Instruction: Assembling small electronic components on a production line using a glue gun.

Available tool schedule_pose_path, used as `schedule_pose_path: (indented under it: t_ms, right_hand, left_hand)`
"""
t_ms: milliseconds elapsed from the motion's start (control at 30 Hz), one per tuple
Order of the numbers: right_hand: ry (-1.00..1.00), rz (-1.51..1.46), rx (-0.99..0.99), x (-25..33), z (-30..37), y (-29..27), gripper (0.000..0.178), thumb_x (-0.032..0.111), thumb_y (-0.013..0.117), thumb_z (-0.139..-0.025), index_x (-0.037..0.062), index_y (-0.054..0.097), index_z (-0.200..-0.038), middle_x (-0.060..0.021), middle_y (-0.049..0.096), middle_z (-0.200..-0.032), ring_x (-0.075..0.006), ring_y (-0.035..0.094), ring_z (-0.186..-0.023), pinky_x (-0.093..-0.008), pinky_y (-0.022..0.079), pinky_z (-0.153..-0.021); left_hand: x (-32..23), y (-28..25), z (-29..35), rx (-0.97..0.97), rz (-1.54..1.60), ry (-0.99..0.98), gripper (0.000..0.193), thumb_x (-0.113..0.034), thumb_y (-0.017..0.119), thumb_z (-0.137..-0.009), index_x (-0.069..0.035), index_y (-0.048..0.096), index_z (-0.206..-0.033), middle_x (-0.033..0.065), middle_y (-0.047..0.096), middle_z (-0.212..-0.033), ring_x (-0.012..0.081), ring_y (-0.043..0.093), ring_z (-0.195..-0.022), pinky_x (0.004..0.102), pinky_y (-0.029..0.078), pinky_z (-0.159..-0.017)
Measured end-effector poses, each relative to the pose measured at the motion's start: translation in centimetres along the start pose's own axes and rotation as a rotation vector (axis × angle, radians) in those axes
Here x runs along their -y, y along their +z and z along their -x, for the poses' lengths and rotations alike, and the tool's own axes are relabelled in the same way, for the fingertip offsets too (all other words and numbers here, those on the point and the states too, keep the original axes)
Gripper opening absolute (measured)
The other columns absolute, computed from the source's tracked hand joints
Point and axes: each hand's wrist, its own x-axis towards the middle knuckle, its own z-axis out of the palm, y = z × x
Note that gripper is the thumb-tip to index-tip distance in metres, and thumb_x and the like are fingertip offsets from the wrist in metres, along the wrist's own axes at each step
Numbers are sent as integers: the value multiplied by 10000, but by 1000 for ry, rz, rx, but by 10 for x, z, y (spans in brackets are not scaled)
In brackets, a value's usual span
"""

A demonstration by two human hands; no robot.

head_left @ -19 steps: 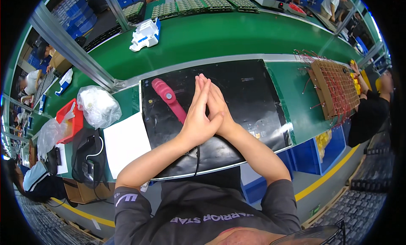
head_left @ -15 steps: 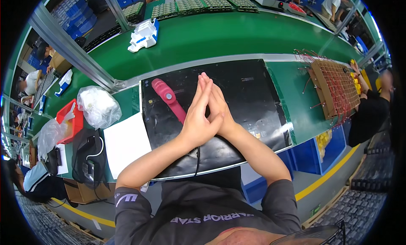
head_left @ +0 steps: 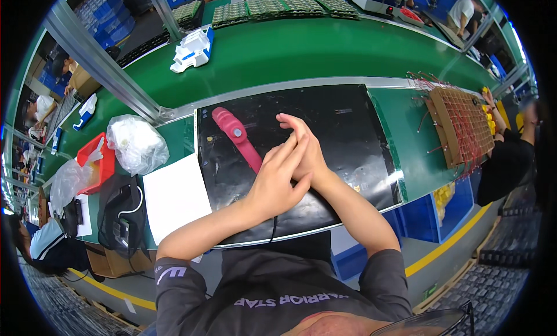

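My left hand [head_left: 277, 182] lies across the palm of my right hand [head_left: 310, 153], above the black mat [head_left: 342, 133]. The left fingers are stretched out and its thumb stands apart. My right fingers are extended, slightly curled at the tips, and partly covered by the left hand. No object shows between the palms. Just left of my hands, a pink long-handled tool [head_left: 237, 134] with a round grey spot rests on the mat. Its lower end is hidden behind my left hand. A black cord [head_left: 274, 228] runs off the mat's near edge below my wrists.
Left of the mat are white paper [head_left: 176, 198], a bagged white bundle [head_left: 136, 144], a red bin [head_left: 104, 169] and a black mesh bag [head_left: 120, 211]. A white-and-blue plastic housing [head_left: 191, 50] sits on the green belt [head_left: 272, 51]. Rightward stands a brown board with red wires [head_left: 461, 127], near a co-worker.
My hands have gone from palm to palm, fingers pointing away, to the left lying across the right, slightly nearer me. The housing has shifted slightly left on the belt.
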Motion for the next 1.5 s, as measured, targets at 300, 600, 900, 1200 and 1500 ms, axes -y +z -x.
schedule_pose_path:
  t_ms: [300, 600, 900, 1200, 1500]
  right_hand:
    - [433, -285, 31, -22, -5, -10, 629, 46, 757, -771, 39, 496, -1343, -139, 619, -1239, -184, 638, -1000, -306, 524, -808]
    - [792, -631, 63, -17, -7, -9, 482, 10, 668, -867, 2, 506, -1321, -129, 606, -1241, -164, 623, -1030, -288, 508, -907]
    - [777, -516, 6, -24, -8, -22, 121, 117, 710, -895, 59, 650, -983, -39, 685, -870, -123, 654, -776, -256, 507, -685]
    - [645, -305, 123, -29, -2, 2, 407, 326, 609, -985, -1, 661, -749, -47, 637, -619, -91, 598, -546, -262, 476, -509]
    - [541, -187, 51, -20, -3, -2, 312, 248, 653, -954, -12, 656, -781, -55, 641, -645, -96, 608, -609, -279, 479, -550]
  left_hand:
    - [-13, -15, 18, 154, 59, 177, 394, -47, 708, -773, -23, 659, -1163, 164, 571, -1338, 350, 522, -1276, 474, 382, -1085]
    - [-12, -45, 51, 260, 181, 112, 361, -57, 688, -808, -55, 658, -1168, 132, 587, -1318, 318, 617, -1108, 402, 500, -920]
    - [-4, -72, 49, 176, 267, -47, 265, 4, 676, -814, 5, 680, -1078, 174, 678, -1164, 312, 667, -1058, 374, 519, -917]
    - [37, -68, 74, 8, 364, -161, 225, 83, 649, -776, 47, 676, -997, 191, 690, -1034, 252, 707, -885, 331, 550, -826]
    - [41, -58, 80, -3, 442, -185, 153, 89, 634, -815, 63, 671, -961, 195, 685, -1011, 240, 706, -861, 317, 554, -804]
